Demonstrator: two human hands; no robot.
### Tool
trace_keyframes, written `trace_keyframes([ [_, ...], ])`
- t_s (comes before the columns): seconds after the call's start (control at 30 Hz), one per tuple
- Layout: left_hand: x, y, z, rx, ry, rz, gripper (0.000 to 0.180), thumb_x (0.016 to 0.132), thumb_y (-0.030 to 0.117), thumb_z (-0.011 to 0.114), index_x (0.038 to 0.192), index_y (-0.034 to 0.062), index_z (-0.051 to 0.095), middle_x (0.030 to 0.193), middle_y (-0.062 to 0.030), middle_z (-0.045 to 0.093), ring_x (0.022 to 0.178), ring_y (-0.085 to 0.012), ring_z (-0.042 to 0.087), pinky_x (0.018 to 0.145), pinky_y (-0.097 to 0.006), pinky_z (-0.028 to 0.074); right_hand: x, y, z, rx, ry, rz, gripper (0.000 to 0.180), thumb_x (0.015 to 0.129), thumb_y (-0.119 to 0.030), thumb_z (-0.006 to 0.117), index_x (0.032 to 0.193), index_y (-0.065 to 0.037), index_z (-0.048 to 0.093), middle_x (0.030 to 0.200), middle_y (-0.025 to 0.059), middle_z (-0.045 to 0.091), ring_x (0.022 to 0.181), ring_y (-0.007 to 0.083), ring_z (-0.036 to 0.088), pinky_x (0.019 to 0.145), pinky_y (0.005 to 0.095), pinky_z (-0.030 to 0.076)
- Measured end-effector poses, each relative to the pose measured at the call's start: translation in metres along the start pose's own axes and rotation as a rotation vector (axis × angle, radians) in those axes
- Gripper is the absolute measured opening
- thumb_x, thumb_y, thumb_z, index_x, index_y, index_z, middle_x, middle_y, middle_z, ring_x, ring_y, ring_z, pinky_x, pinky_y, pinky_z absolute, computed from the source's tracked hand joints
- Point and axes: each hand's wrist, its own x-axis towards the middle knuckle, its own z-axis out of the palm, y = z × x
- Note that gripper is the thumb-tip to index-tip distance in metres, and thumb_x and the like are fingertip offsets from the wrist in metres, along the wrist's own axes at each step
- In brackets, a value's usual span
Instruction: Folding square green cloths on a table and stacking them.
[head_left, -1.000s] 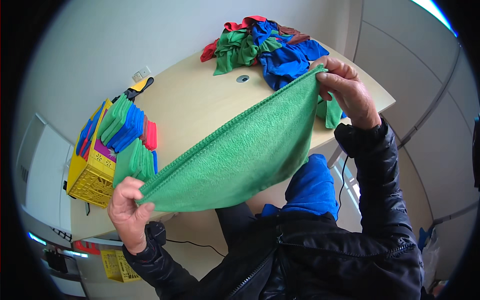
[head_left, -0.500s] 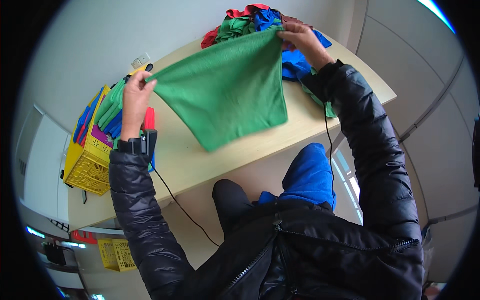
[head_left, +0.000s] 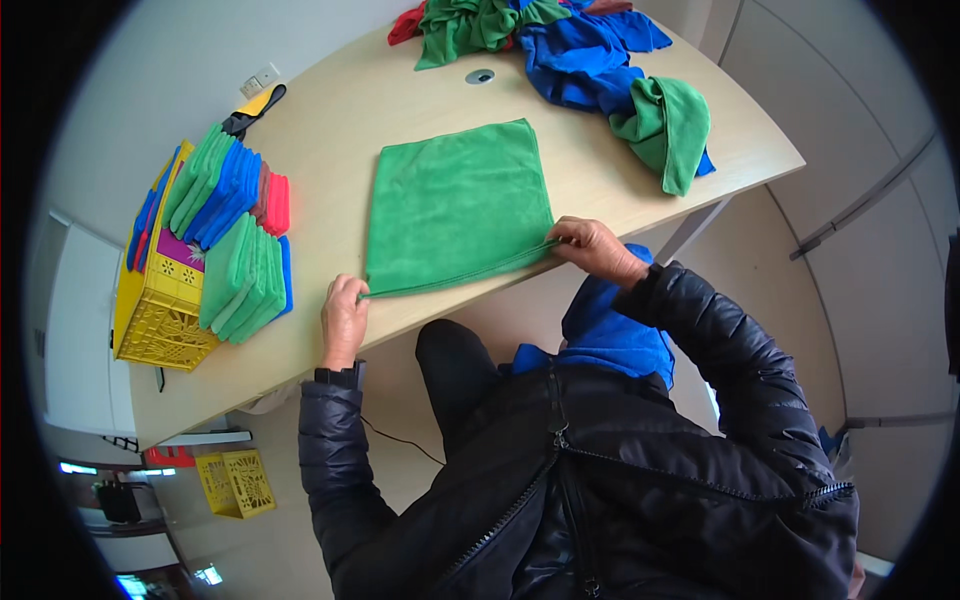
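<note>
A green cloth (head_left: 455,205) lies spread flat on the light wooden table (head_left: 330,110). My left hand (head_left: 344,318) pinches its near left corner at the table's front edge. My right hand (head_left: 592,246) pinches the near right corner. The cloth's near hem is stretched straight between the two hands. Both arms are in black jacket sleeves.
A heap of loose green, blue and red cloths (head_left: 570,50) lies at the far right of the table. Folded green, blue and red cloths (head_left: 235,235) stand stacked at the left, beside and in a yellow crate (head_left: 155,320). Another yellow crate (head_left: 235,482) sits on the floor.
The green cloth was held up in the air between both hands; it now lies flat on the table, and both hands have come down to its near corners.
</note>
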Motion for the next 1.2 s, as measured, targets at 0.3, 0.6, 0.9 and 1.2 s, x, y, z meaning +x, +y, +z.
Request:
trace_keyframes([
  [0.3, 0.004, 0.094, -0.014, -0.028, 0.012, 0.133, 0.053, 0.073, 0.001, 0.076, 0.121, 0.0042, 0.054, 0.127, -0.0148, 0.055, 0.12, -0.0371, 0.052, 0.101, -0.047, 0.042, 0.005, -0.08, 0.029, -0.207, 0.023, -0.258, 0.013, 0.083, -0.011, 0.067, 0.095, -0.005, 0.066, 0.09, 0.0127, 0.065, 0.086, 0.0349, 0.065, 0.072, 0.0428, 0.053],
  [0.6, 0.011, 0.158, 0.022, -0.359, 0.093, 0.089, 0.02, 0.082, 0.002, 0.075, 0.098, 0.001, 0.063, 0.091, -0.0159, 0.065, 0.083, -0.0303, 0.064, 0.074, -0.036, 0.051, 0.014, -0.099, 0.046, -0.185, 0.031, -0.307, 0.017, 0.082, -0.009, 0.069, 0.098, -0.006, 0.065, 0.092, 0.0109, 0.064, 0.084, 0.0343, 0.066, 0.07, 0.0425, 0.053],
  [0.9, 0.017, 0.137, -0.038, -0.449, 0.284, 0.003, 0.01, 0.093, 0.005, 0.069, 0.098, 0.0001, 0.063, 0.081, -0.0029, 0.058, 0.075, -0.0111, 0.054, 0.069, -0.026, 0.045, 0.032, -0.008, 0.014, -0.397, 0.217, -0.171, 0.014, 0.081, -0.011, 0.067, 0.095, -0.009, 0.067, 0.094, 0.0101, 0.066, 0.084, 0.0337, 0.066, 0.074, 0.041, 0.054],
  [1.2, 0.027, 0.104, -0.062, -0.491, 0.416, -0.112, 0.015, 0.096, 0.016, 0.07, 0.101, 0.0019, 0.064, 0.083, 0.006, 0.049, 0.073, -0.0056, 0.041, 0.063, -0.023, 0.035, 0.031, 0.017, -0.008, -0.268, 0.218, -0.061, 0.01, 0.087, -0.009, 0.067, 0.097, -0.008, 0.069, 0.086, 0.0042, 0.066, 0.071, 0.0163, 0.064, 0.066, 0.031, 0.052],
])
